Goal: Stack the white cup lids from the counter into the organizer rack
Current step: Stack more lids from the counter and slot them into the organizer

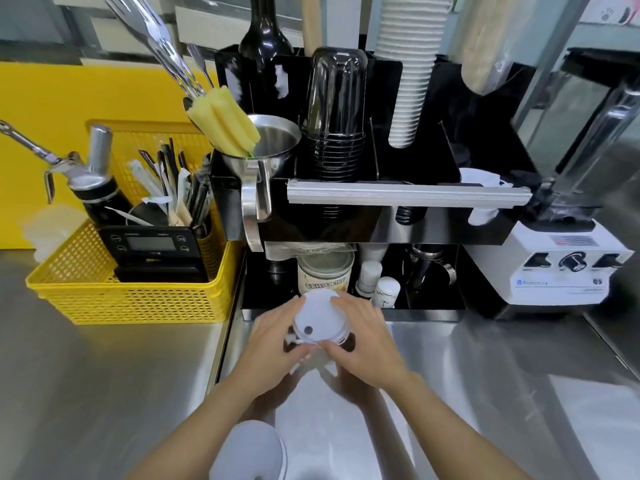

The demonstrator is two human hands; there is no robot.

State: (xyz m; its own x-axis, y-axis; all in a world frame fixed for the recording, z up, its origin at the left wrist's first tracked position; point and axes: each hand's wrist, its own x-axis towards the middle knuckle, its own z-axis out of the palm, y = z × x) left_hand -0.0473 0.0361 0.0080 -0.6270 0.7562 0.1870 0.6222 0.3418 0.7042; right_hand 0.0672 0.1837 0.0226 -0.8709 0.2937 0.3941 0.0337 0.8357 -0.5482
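Note:
A stack of white cup lids (320, 320) stands on the steel counter just in front of the black organizer rack (408, 233). My left hand (273, 337) grips the stack's left side and my right hand (363, 337) its right side, fingers curled around the rims. The top lid shows a small round hole. Another pile of white lids (249, 452) lies close to me at the bottom edge, untouched. More white lids (481, 178) sit in the rack's right compartment, partly hidden by a grey bar.
The rack holds black cups (336, 133), white paper cups (408, 81), a steel funnel (270, 147) and a tin (325, 271) below. A yellow basket (104, 299) with a scale stands to the left. A white blender (561, 265) is to the right.

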